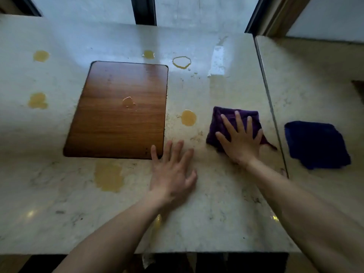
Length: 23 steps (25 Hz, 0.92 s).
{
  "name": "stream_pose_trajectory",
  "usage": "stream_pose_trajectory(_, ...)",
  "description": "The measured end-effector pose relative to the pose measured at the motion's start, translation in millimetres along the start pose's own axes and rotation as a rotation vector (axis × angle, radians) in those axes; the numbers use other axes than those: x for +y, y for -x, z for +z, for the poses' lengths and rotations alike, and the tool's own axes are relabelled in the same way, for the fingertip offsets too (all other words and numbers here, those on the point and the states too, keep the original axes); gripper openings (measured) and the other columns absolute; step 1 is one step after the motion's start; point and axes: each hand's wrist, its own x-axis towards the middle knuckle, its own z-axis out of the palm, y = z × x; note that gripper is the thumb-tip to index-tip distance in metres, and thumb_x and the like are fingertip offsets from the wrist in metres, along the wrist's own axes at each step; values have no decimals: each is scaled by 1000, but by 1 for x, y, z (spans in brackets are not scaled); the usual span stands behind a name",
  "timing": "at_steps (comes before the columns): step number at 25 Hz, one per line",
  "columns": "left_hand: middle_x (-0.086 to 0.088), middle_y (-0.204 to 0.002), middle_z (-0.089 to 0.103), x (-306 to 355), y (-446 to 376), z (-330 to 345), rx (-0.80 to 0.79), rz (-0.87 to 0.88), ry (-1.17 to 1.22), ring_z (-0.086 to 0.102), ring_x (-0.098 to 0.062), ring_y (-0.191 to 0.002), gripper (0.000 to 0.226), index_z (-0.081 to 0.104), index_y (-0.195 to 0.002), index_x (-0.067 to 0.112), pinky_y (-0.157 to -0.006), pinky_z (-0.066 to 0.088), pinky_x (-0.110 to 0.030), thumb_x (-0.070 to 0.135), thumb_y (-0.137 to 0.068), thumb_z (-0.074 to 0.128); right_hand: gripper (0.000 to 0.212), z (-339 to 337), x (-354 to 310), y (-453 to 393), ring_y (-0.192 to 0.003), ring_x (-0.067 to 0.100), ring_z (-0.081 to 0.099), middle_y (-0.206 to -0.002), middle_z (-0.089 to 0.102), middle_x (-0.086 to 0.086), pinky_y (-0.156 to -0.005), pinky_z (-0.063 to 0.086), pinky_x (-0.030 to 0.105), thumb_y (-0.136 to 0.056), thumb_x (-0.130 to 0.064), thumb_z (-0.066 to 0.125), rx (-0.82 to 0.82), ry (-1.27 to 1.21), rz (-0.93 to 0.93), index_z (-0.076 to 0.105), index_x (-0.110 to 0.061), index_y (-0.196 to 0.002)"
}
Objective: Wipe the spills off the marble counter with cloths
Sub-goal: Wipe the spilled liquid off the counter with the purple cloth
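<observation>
My right hand [239,139] lies flat, fingers spread, pressing a folded purple cloth [226,119] onto the marble counter [216,203]. My left hand [173,170] rests palm down and empty on the bare marble beside it. Several yellow spills dot the counter: a round one [188,117] just left of the cloth, a large smear [108,177] near the front, a ring-shaped one [181,62] at the back, and two [37,100] at the far left. A clear droplet [128,102] sits on the wooden board.
A brown wooden board [118,109] is set in the counter's middle. A dark blue cloth [317,144] lies on the adjoining surface to the right, past a seam [269,101]. Window frames [143,10] run along the back. The counter's front edge [177,252] is near me.
</observation>
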Motion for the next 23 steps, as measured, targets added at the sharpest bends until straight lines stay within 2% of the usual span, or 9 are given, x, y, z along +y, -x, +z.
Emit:
stream_pose_trajectory(3, 2, -167, -13, 0, 3, -11, -2, 15, 81, -16, -27, -153, 71, 5, -156, 40, -116, -10, -67, 68, -94, 24, 68, 20, -11, 92, -151, 26, -19, -165, -18, -9, -117, -6, 64, -93, -73, 20, -55, -11, 171, -10, -53, -150)
stream_pose_trajectory(6, -2, -163, 15, -14, 0, -27, 127, 31, 219, 9, -28, -151, 64, 25, -150, 35, -118, 10, -64, 58, -92, 42, 68, 39, -25, 160, -151, 27, -20, -165, -19, -7, -117, -4, 64, -92, -74, 13, -43, -35, 281, -14, -53, -150)
stream_pose_trajectory(9, -8, -153, 29, -70, -35, -50, 307, -43, 180, 21, -32, -142, 54, 33, -140, 30, -111, 22, -60, 49, -91, 49, 72, 59, -49, 203, -151, 30, -15, -166, -15, -6, -115, -1, 68, -87, -75, 12, 25, -85, 302, -9, -51, -152)
stream_pose_trajectory(11, -10, -153, 26, -118, -63, -56, 291, -112, 87, 21, -37, -141, 53, 33, -138, 32, -109, 22, -69, 52, -91, 46, 75, 68, -63, 209, -152, 36, -6, -168, -6, -3, -113, 4, 72, -87, -73, 20, 50, -76, 324, 1, -49, -155)
stream_pose_trajectory(13, -9, -154, 26, -152, -78, -50, 241, -124, -7, 22, -39, -141, 58, 36, -140, 34, -106, 21, -76, 63, -90, 40, 76, 69, -70, 189, -152, 39, -1, -168, -1, -3, -111, 5, 75, -87, -74, 26, 72, -78, 299, 7, -47, -155)
stream_pose_trajectory(15, -9, -154, 30, -162, -77, -42, 227, -103, -50, 26, -40, -141, 65, 39, -142, 33, -105, 21, -77, 69, -89, 31, 76, 61, -71, 144, -151, 38, -8, -167, -7, -7, -111, -1, 74, -85, -77, 21, 67, -56, 207, -1, -51, -154)
stream_pose_trajectory(17, -9, -155, 33, -162, -77, -40, 208, -103, -42, 29, -40, -142, 68, 41, -144, 32, -107, 22, -75, 70, -88, 29, 76, 47, -73, 73, -151, 37, -13, -166, -12, -8, -110, -5, 74, -83, -80, 14, 42, -34, 168, -8, -54, -151)
stream_pose_trajectory(20, -10, -156, 33, -161, -76, -44, 160, -99, -28, 29, -39, -143, 72, 42, -145, 30, -108, 22, -74, 71, -88, 30, 74, 16, -78, -41, -151, 40, -4, -168, 2, -5, -108, 0, 78, -85, -78, 22, 128, -49, 175, 9, -53, -153)
stream_pose_trajectory(23, -12, -157, 33, -160, -76, -45, 134, -105, -19, 30, -40, -144, 75, 44, -146, 29, -108, 22, -75, 74, -90, 23, 72, -20, -73, -164, -151, 35, -15, -166, -13, -11, -108, -6, 76, -87, -78, 25, 20, -74, 184, 0, -57, -151)
